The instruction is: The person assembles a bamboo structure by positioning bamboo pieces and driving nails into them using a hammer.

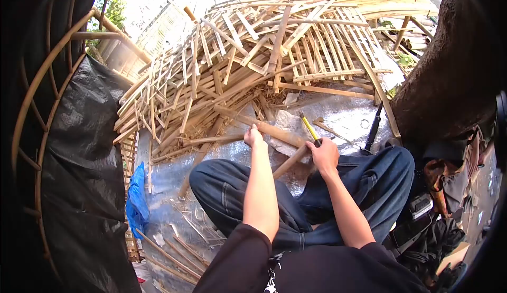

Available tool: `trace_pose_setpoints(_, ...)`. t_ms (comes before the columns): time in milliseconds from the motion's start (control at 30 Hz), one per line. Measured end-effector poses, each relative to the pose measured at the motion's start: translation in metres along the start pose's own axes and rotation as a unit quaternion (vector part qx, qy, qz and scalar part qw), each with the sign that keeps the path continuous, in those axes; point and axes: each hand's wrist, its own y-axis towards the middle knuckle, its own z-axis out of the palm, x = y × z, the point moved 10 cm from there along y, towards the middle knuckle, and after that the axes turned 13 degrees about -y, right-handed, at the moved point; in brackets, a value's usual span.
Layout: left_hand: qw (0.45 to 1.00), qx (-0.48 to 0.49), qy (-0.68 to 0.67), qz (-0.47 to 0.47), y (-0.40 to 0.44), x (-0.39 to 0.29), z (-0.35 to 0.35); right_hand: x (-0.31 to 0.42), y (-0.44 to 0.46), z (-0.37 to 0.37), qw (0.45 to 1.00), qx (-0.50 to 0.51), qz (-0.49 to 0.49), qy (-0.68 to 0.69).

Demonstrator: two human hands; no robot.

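My left hand [255, 136] is closed, with its fingertips at the lower edge of a wide bamboo strip [280, 132] that it appears to grip. The strip slants down to the right across a pale stone block [289, 123]. My right hand [323, 154] is wrapped round a tool with a yellow and black handle [309, 127], pointing up and away; its kind is not clear. Below the strip, another bamboo piece [290, 162] runs down between my knees. A thinner bamboo stick [214, 139] ends beside my left hand.
A large heap of bamboo slats and lattice panels [232, 55] rises ahead. A black tool [374, 128] lies by my right knee, near a tree trunk [443, 60]. Left are a blue plastic bag [137, 200], loose sticks [171, 253] and a black tarp [79, 161].
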Motion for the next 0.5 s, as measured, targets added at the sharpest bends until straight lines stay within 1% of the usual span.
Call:
trace_pose_setpoints(33,1.000,0.000,-0.030,-0.003,0.008,0.010,-0.005,0.001,-0.003,-0.004,1.000,-0.008,0.000,-0.009)
trace_pose_setpoints(67,1.000,-0.014,-0.015,0.020,0.002,0.009,-0.005,0.000,-0.002,-0.003,1.000,-0.011,0.006,-0.007)
trace_pose_setpoints(100,0.999,-0.005,0.015,0.047,-0.003,0.005,0.000,-0.003,-0.002,-0.001,1.000,-0.011,0.012,-0.007)
trace_pose_setpoints(167,0.998,0.008,-0.050,0.026,-0.022,0.008,0.017,-0.005,-0.005,-0.009,1.000,-0.018,0.011,-0.002)
trace_pose_setpoints(200,1.000,0.011,-0.010,-0.015,-0.039,0.003,0.029,-0.006,-0.006,-0.011,1.000,-0.026,0.011,0.004)
trace_pose_setpoints(233,1.000,0.008,-0.010,-0.020,-0.036,0.006,0.030,-0.007,-0.007,-0.009,1.000,-0.025,0.014,-0.002)
trace_pose_setpoints(300,0.995,0.076,0.044,-0.045,-0.034,0.017,0.051,-0.013,-0.009,-0.012,0.999,-0.045,0.019,0.006)
trace_pose_setpoints(333,0.996,0.073,0.031,-0.047,-0.027,0.028,0.057,-0.012,-0.009,-0.012,0.999,-0.011,0.040,0.005)
trace_pose_setpoints(400,0.993,0.107,-0.001,-0.057,-0.013,0.042,0.076,-0.009,-0.007,-0.011,0.999,-0.018,0.042,-0.012)
trace_pose_setpoints(433,0.988,0.135,-0.010,-0.072,-0.023,0.037,0.090,-0.011,-0.007,-0.009,0.999,-0.021,0.045,-0.021)
trace_pose_setpoints(467,0.985,0.155,-0.032,-0.064,-0.011,0.045,0.101,-0.009,-0.006,-0.007,0.999,-0.037,0.028,-0.022)
trace_pose_setpoints(500,0.979,0.187,0.001,-0.084,-0.018,0.041,0.113,-0.004,-0.008,-0.010,0.998,-0.018,0.052,0.000)
